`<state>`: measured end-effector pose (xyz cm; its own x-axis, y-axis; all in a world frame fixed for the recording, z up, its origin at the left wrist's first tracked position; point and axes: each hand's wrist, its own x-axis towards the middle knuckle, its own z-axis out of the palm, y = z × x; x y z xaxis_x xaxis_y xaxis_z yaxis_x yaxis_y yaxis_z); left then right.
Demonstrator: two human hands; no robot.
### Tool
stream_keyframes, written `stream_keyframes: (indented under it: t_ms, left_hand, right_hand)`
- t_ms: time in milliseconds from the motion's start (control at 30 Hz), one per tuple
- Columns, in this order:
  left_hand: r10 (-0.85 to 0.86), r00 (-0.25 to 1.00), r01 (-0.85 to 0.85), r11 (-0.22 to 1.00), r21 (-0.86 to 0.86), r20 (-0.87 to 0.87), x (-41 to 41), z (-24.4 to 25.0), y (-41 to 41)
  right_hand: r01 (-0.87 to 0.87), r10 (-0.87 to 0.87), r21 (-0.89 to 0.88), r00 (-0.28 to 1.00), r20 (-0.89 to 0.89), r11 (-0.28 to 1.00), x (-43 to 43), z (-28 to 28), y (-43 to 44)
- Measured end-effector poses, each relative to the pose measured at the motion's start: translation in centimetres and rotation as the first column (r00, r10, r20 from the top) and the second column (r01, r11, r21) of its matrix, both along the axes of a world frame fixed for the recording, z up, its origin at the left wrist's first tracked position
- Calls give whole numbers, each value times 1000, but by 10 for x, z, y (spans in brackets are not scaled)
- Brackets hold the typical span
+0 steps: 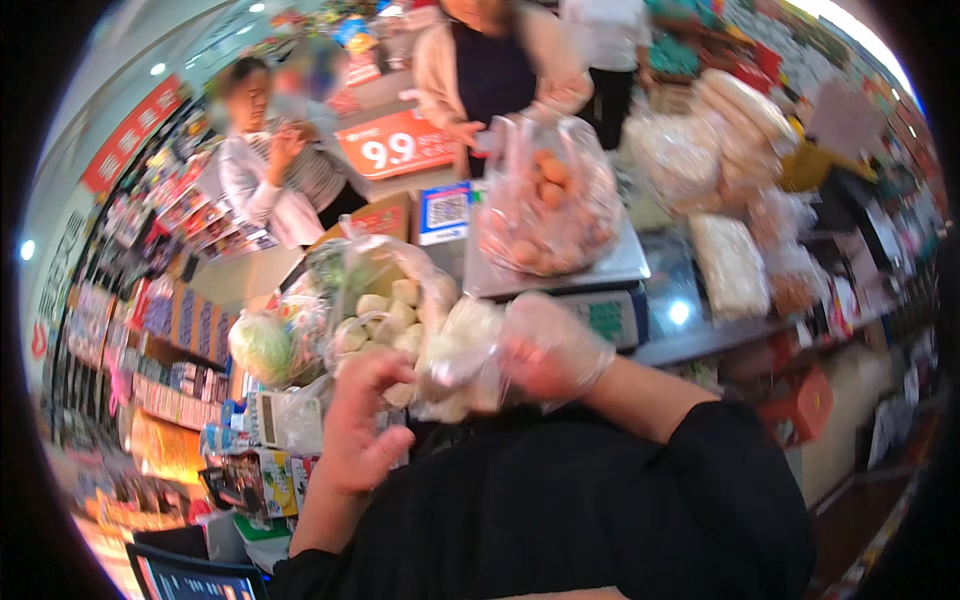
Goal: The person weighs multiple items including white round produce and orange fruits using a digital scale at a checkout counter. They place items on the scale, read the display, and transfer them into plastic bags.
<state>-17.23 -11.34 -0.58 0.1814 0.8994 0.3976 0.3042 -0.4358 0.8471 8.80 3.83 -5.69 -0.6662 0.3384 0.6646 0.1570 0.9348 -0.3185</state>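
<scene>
My left hand (367,424) is bare, its fingers spread and curved, just in front of a clear plastic bag of pale round buns (390,307). My right hand (551,349) wears a thin clear plastic glove and has its fingers curled beside a whitish translucent bag (465,352); whether it grips that bag is unclear. Beyond the right hand, a weighing scale (480,277) bears a clear plastic bag of brown eggs (551,202). A wrapped cabbage (262,346) lies left of the buns.
A payment code sign (445,214) stands left of the scale. Bagged white goods (727,262) lie on the counter at right. Across the counter is a person in a dark top (495,75), another stands at left. A calculator (266,420) and a screen (195,577) are at lower left.
</scene>
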Motion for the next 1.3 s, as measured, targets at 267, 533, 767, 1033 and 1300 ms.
stream_keyframes:
  t_ms: [267, 533, 767, 1033, 1300]
  left_hand:
    - [110, 933, 45, 909, -415, 342, -13, -68, 15]
    - [32, 970, 87, 882, -464, 243, 13, -67, 53]
    - [9, 992, 65, 820, -569, 126, 23, -79, 55]
    - [137, 984, -51, 826, -561, 112, 13, -86, 41]
    - [-29, 982, -59, 892, -448, -188, 28, -82, 55]
  right_hand:
    - [743, -789, -280, 606, -102, 608, 234, -61, 21]
    - [868, -990, -491, -124, -64, -77, 341, -28, 75]
    - [948, -870, -143, -191, 454, -283, 354, -116, 131]
    - [954, -779, 111, -292, 554, -279, 390, -203, 175]
    - [974, -969, -118, 171, -178, 194, 285, -155, 99]
